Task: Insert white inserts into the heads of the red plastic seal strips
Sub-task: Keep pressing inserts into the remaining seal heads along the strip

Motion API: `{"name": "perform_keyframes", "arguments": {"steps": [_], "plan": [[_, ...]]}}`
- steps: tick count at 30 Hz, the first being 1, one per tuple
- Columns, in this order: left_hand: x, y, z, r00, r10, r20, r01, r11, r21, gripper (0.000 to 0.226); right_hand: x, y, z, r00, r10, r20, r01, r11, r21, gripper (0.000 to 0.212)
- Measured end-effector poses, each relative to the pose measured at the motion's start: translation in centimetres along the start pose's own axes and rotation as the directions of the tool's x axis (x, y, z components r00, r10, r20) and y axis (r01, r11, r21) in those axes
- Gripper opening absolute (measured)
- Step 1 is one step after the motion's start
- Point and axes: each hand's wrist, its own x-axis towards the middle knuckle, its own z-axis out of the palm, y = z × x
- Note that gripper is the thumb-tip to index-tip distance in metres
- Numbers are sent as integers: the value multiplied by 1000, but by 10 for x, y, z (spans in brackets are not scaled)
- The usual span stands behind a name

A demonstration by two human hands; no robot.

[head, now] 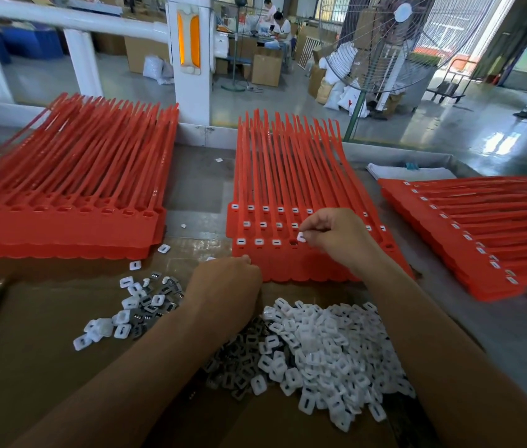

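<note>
White insert (301,237) pinched in the right hand (336,236) should sit square over the empty head (293,242) just beside it before pressing; whether the left hand (226,281) holds anything I cannot tell

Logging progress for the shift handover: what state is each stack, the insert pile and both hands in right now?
left stack, top heads empty.
middle stack, partly filled; front row's fourth hole open.
right stack, top heads filled.
insert pile, loose on cardboard.
right hand, pinches one insert over that hole.
left hand, rests at middle stack's front edge.
</note>
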Motion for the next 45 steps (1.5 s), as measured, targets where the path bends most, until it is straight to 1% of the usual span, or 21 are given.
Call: {"name": "perform_keyframes", "arguments": {"steps": [3, 7, 13, 18, 23, 24, 26, 28, 30, 33, 37, 42, 45], "plan": [[-1, 0, -1, 1000, 1, -19, -1, 1000, -12, 31, 6, 0, 9, 1000, 27, 16, -26, 998, -61, 16], [-2, 1, -2, 1000, 6, -23, -7, 1000, -17, 28, 7, 0, 14, 998, 56, 37, -52, 993, -111, 15], [-2, 2, -4, 1000, 12, -19, -13, 1000, -25, 24, 9, 0, 15, 996, 35, 85, -15, 974, -226, 17], [-2, 2, -5, 999, 11, -31, -11, 1000, -29, 25, 10, 2, 18, 998, 14, 55, 2, 960, -280, 13], [-3, 2, -4, 999, 7, -37, -8, 999, -33, 24, 12, 0, 20, 999, 22, 42, -9, 957, -290, 9], [-2, 2, -4, 999, 8, -33, -9, 999, -33, 24, 13, 0, 21, 999, 27, 38, -15, 957, -290, 11], [-2, 1, -4, 1000, 9, -22, -10, 999, -33, 24, 16, 0, 20, 999, 45, 19, -38, 959, -281, 23], [-1, 1, -4, 1000, 10, -14, -11, 999, -34, 24, 20, -1, 20, 995, 97, -1, -93, 958, -273, 29], [0, 1, -4, 1000, 8, -7, -8, 999, -35, 24, 23, -2, 19, 991, 137, -2, -132, 950, -284, 28], [0, 1, -4, 1000, 8, 0, -8, 999, -34, 24, 26, -4, 19, 991, 136, 2, -128, 938, -324, 27], [-2, 0, -4, 1000, 6, 8, -5, 999, -40, 25, 27, -3, 19, 989, 151, 6, -141, 941, -308, 15], [-2, 1, -5, 1000, 6, 11, -5, 998, -56, 25, 26, 5, 18, 990, 138, -8, -135, 956, -260, 22], [-1, 1, -5, 1000, 6, 10, -6, 999, -54, 25, 23, 8, 19, 995, 99, -26, -102, 960, -262, 20]]}}
